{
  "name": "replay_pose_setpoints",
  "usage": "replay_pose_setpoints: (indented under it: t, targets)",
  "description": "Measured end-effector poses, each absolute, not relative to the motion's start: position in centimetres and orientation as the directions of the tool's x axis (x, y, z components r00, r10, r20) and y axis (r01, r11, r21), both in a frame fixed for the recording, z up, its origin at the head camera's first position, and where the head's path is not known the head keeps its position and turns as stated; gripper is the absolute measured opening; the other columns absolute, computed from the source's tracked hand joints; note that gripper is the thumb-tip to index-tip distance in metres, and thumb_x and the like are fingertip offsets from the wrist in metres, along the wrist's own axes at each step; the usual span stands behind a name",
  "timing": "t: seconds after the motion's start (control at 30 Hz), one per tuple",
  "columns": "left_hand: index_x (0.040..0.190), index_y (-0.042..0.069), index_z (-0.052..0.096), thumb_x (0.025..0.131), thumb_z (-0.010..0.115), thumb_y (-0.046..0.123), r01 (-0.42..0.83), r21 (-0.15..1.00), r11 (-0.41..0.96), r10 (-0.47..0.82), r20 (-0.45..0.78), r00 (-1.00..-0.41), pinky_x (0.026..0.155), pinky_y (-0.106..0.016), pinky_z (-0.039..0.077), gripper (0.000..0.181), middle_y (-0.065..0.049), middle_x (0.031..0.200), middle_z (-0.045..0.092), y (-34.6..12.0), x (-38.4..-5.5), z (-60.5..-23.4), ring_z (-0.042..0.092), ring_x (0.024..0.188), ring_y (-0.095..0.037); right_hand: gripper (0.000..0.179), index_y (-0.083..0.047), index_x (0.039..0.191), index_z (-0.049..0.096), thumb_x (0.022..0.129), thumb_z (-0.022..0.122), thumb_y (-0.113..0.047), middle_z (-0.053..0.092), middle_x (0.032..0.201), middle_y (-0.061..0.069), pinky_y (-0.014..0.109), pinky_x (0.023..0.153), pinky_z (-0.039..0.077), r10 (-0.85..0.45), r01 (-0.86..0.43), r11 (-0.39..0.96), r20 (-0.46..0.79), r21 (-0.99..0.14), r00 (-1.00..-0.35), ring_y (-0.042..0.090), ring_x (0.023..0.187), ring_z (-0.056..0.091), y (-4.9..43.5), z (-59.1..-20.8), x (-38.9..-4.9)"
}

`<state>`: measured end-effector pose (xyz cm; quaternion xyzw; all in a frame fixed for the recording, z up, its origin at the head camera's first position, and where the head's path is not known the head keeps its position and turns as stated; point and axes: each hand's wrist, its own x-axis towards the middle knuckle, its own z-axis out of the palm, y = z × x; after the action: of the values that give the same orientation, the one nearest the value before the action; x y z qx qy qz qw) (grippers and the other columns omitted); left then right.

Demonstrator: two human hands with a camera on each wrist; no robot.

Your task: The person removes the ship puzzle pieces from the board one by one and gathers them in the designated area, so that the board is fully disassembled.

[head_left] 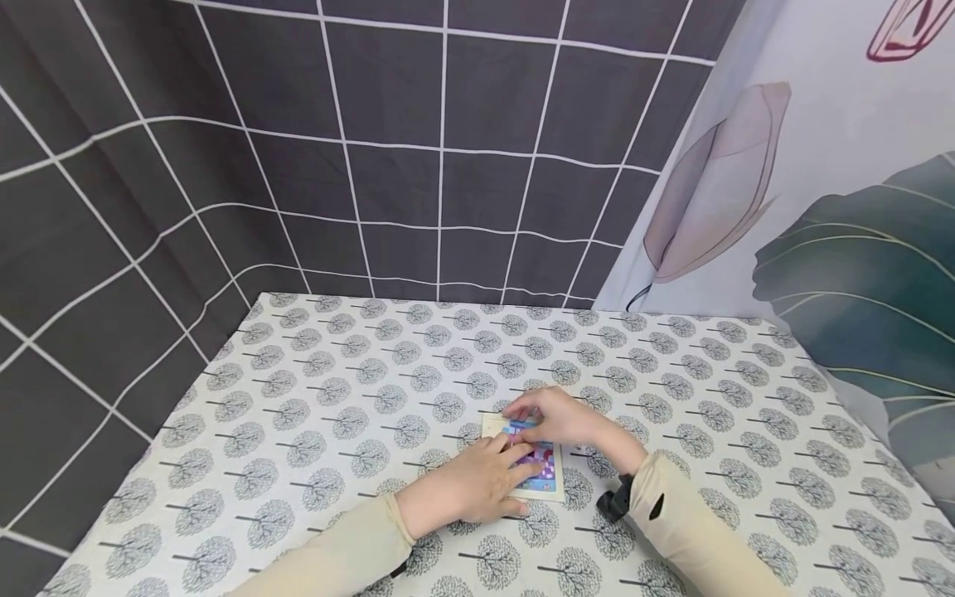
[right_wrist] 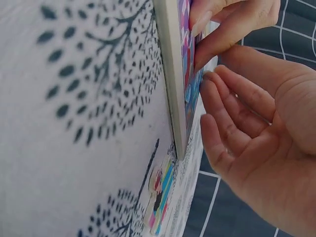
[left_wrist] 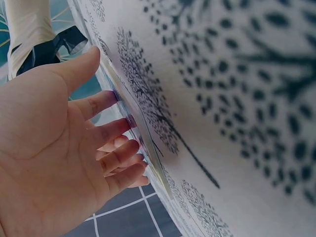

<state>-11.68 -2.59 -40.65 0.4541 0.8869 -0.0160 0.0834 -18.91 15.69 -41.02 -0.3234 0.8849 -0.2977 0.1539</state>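
Note:
A small flat picture board point(head_left: 552, 477) with a cream border and a purple, blue and red print lies on the tree-patterned cloth. It looks like a jigsaw puzzle. My left hand point(head_left: 485, 481) rests its extended fingertips on the print from the near left side. At the board's far edge, my right hand point(head_left: 563, 417) bends its fingers down onto the surface. In the right wrist view the right hand point(right_wrist: 266, 118) has its fingers loosely curled. Its thumb and index tips pass behind the left fingers, so anything between them is hidden.
Beside the board a loose colourful flat piece point(right_wrist: 159, 197) lies on the cloth in the right wrist view. The table point(head_left: 358, 390) meets a dark gridded curtain point(head_left: 388, 191) behind and a leaf-printed one at the right. A black strap device point(head_left: 615, 500) sits on the right wrist.

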Motion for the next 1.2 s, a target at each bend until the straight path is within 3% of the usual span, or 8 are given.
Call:
replay_pose_setpoints:
  t: [0.57,0.97,1.2]
  targets:
    - [0.146,0.024,0.031,0.091,0.041,0.056,0.793,0.069,0.605,0.787,-0.201,-0.583,0.109,-0.041,0.034,0.065,0.0,0.154,0.023,-2.5,-11.4,-40.5,0.028,0.136,-0.02,0.029,-0.01,0.088,0.07,0.062,0.083,-0.01,0.065,0.078,-0.005,0.019,0.069,0.051,-0.518,-0.335,0.728,-0.159,-0.598,-0.84,0.007,0.073,0.058,14.7,-41.0,-19.4]
    - [0.147,0.022,0.03,0.09,0.042,0.056,0.787,0.072,0.612,0.781,-0.212,-0.588,0.11,-0.041,0.032,0.067,-0.001,0.154,0.021,-2.6,-11.1,-40.3,0.025,0.139,-0.022,0.023,-0.011,0.091,0.071,0.069,0.079,-0.012,0.064,0.082,-0.007,0.021,0.074,0.049,-0.631,-0.455,0.69,-0.16,-0.563,-0.759,0.006,0.077,0.055,14.7,-41.0,-19.7]
    - [0.147,0.024,0.028,0.09,0.043,0.055,0.775,0.101,0.624,0.773,-0.223,-0.593,0.111,-0.042,0.031,0.067,-0.001,0.155,0.019,-2.6,-11.1,-40.4,0.024,0.139,-0.024,0.022,-0.009,0.091,0.069,0.071,0.078,-0.012,0.062,0.082,-0.006,0.021,0.076,0.048,-0.661,-0.432,0.672,-0.224,-0.601,-0.717,0.006,0.078,0.053,14.8,-40.8,-20.2]
